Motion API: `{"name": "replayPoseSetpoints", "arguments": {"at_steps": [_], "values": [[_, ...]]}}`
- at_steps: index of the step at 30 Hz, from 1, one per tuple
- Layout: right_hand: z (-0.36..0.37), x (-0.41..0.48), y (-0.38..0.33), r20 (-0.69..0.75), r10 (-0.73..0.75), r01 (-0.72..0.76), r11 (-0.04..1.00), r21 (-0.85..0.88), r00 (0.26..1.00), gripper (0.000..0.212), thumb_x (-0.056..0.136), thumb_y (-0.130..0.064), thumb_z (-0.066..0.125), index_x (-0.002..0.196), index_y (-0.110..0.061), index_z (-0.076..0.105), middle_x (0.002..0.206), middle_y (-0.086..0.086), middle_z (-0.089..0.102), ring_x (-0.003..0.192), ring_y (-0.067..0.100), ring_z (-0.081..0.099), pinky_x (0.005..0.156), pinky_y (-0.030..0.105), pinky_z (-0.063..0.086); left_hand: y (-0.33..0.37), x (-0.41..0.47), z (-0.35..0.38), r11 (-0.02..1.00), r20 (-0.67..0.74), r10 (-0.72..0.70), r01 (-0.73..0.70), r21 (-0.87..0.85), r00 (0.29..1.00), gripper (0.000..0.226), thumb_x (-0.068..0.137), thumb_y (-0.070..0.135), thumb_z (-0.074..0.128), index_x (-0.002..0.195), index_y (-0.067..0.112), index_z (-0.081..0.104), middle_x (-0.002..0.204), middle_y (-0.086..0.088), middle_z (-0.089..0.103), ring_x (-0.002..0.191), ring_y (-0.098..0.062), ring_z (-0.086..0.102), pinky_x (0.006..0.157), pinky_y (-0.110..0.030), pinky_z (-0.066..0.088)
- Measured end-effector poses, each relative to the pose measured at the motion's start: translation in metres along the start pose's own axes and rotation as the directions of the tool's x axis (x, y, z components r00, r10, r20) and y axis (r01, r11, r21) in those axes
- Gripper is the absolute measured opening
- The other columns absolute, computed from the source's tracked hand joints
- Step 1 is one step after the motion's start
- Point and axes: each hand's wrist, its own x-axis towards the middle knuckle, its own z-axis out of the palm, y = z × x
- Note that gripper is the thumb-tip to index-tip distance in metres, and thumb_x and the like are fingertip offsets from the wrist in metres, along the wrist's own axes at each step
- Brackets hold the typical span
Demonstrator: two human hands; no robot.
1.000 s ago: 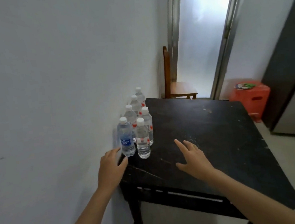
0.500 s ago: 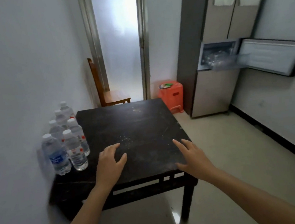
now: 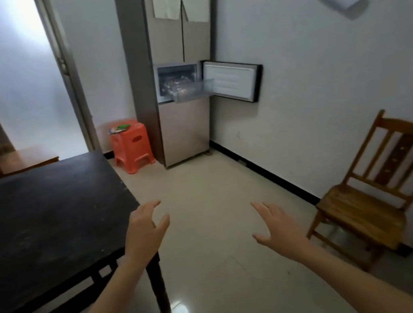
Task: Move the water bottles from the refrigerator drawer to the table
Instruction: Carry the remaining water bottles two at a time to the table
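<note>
An orange stool point(image 3: 131, 146) stands near the bright doorway point(image 3: 22, 82) — a wooden chair point(image 3: 362, 208) sits well apart, rightward.

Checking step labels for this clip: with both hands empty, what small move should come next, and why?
Probably step toward the refrigerator and reach for its pulled-out drawer. The left hand and right hand are open and hold nothing, and the drawer juts from the open compartment, out of reach across the floor.

You're in a home dining room: tall refrigerator point(image 3: 178, 81), dark wooden bench point(image 3: 39, 223), wooden chairs point(image 3: 369, 198), orange plastic stool point(image 3: 132, 146).
</note>
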Motion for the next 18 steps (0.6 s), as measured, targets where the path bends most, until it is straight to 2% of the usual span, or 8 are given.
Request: {"name": "replayPoseSetpoints", "arguments": {"at_steps": [3,7,12,18], "values": [[-0.01,-0.014,0.036,-0.019,0.065,-0.065,0.998,0.008,0.998,0.075,0.089,-0.043,0.053,0.147,-0.024,0.009,0.151,0.006,0.02,0.139,0.021,0.019,0.114,0.033,0.02,0.026,0.008,0.022,0.994,0.029,0.112,-0.112,-0.009,0.993,0.04,0.083,0.013,0.065,0.12,0.005,0.055,0.121,-0.014,0.057,0.114,-0.03,0.048,0.094,-0.033,0.033],[-0.02,-0.024,0.074,-0.067,0.148,-0.147,0.989,0.018,0.987,0.074,0.089,-0.043,0.052,0.147,-0.02,0.011,0.151,0.008,0.02,0.14,0.022,0.018,0.114,0.034,0.019,0.054,0.024,0.054,0.981,0.092,0.192,-0.194,0.005,0.977,0.04,0.083,0.012,0.064,0.121,0.004,0.055,0.122,-0.016,0.056,0.115,-0.032,0.046,0.093,-0.031,0.03],[-0.041,-0.019,0.111,-0.102,0.21,-0.212,0.977,-0.002,0.972,0.071,0.091,-0.041,0.051,0.147,-0.02,0.012,0.151,0.006,0.018,0.139,0.022,0.018,0.112,0.029,0.016,0.091,0.056,0.106,0.966,0.139,0.26,-0.257,-0.041,0.956,0.039,0.082,0.011,0.065,0.119,0.004,0.056,0.119,-0.017,0.058,0.113,-0.034,0.047,0.093,-0.034,0.033],[-0.076,0.025,0.164,-0.124,0.241,-0.252,0.965,-0.075,0.962,0.071,0.091,-0.042,0.05,0.147,-0.022,0.012,0.152,0.005,0.018,0.14,0.021,0.015,0.113,0.031,0.016,0.13,0.125,0.169,0.943,0.149,0.328,-0.314,-0.106,0.933,0.04,0.082,0.011,0.065,0.12,0.005,0.056,0.119,-0.016,0.058,0.109,-0.036,0.049,0.094,-0.04,0.037]]}}
